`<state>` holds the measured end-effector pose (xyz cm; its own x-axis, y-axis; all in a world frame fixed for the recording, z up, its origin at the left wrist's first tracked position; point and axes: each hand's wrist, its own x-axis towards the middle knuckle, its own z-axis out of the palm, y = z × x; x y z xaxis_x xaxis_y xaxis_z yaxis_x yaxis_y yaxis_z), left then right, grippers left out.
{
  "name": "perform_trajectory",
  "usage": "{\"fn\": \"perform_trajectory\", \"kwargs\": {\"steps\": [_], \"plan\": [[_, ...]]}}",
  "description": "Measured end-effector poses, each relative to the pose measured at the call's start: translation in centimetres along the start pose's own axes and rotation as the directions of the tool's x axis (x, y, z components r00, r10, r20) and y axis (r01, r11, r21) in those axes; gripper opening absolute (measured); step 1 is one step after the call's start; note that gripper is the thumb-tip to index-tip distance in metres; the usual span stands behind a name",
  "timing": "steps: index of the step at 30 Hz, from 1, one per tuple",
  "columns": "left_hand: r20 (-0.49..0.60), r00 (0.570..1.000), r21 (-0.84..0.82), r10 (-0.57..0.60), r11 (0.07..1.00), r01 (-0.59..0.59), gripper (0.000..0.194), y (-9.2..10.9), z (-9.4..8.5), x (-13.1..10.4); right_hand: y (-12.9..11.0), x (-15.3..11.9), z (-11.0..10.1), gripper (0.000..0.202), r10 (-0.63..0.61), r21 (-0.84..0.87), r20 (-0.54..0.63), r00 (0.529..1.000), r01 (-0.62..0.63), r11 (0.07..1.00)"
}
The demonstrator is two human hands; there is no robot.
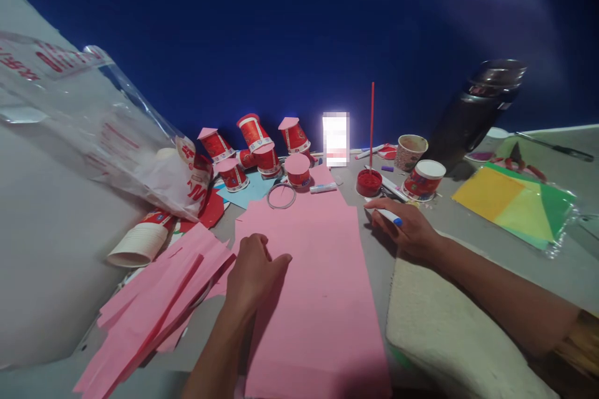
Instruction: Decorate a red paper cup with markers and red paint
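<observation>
A large pink sheet (313, 287) lies flat in the middle of the table. On its left part rests my left hand (259, 268), thumb spread from the curled fingers, with nothing seen in it. Just right of the sheet, my right hand (405, 224) holds a white marker (387, 216) with a blue end between thumb and fingers. A thin ring (281, 196) lies on the sheet's upper edge, near a capped marker (322, 188). Behind them stand red paper cups, several with pink paper tops, one of them at the front (298, 171).
Pink strips (154, 312) and stacked cups (140, 240) are at left beside a clear plastic bag (116, 131). At right are a red pot with a stick (369, 182), a red cup (423, 181), a dark bottle (468, 112), coloured paper (510, 202) and a pale cloth (440, 312).
</observation>
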<state>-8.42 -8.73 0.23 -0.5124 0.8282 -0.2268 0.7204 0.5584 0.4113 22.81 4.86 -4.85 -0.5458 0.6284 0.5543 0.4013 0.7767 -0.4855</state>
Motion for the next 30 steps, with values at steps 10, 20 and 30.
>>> {"fn": "perform_trajectory", "kwargs": {"steps": [10,20,30], "plan": [[-0.009,1.000,-0.132,0.019,0.991,-0.020,0.035,0.3,-0.3,4.5,0.0,0.0,0.3,0.024,-0.054,-0.027,0.046,0.997,0.056,0.998],[-0.117,0.987,-0.530,0.113,0.833,-0.158,0.031,0.3,-0.8,2.6,0.3,-0.1,0.4,0.026,-0.066,-0.065,-0.038,0.997,0.063,0.996],[-0.106,0.991,-0.755,0.080,0.642,-0.133,0.049,0.8,-0.3,3.1,0.3,0.0,0.4,0.022,-0.049,-0.034,-0.123,0.991,0.046,0.998]]}}
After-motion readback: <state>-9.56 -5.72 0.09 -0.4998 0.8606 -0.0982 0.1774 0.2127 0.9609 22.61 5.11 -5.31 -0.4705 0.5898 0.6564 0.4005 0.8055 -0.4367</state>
